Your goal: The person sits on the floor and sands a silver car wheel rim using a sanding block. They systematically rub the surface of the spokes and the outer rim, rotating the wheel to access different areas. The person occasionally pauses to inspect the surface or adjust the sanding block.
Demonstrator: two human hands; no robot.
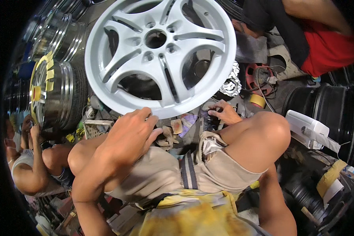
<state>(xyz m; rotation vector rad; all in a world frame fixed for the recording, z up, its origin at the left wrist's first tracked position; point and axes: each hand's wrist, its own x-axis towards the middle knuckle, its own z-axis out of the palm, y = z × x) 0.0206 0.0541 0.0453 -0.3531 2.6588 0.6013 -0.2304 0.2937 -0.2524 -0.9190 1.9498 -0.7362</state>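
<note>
A large pale grey alloy wheel (161,27) with split spokes stands in front of me, tilted, its face toward me. My left hand (133,131) is at its near lower rim, fingers bent over the edge and thumb held apart. Nothing shows in that hand, though its palm side is hidden. Beyond my raised right knee, my right hand (226,113) hangs low beside a dark shoe (207,121). Its thumb and forefinger are apart, with no object visible between them. My right forearm passes partly behind the leg.
Left, a person (37,169) crouches below a chrome wheel (61,94) with yellow tape. Another person in red (330,49) sits upper right. A red cable reel (257,74), yellow tape roll (257,100), white device (307,128) and black wheel (322,104) lie right; paper scraps (188,124) litter the floor.
</note>
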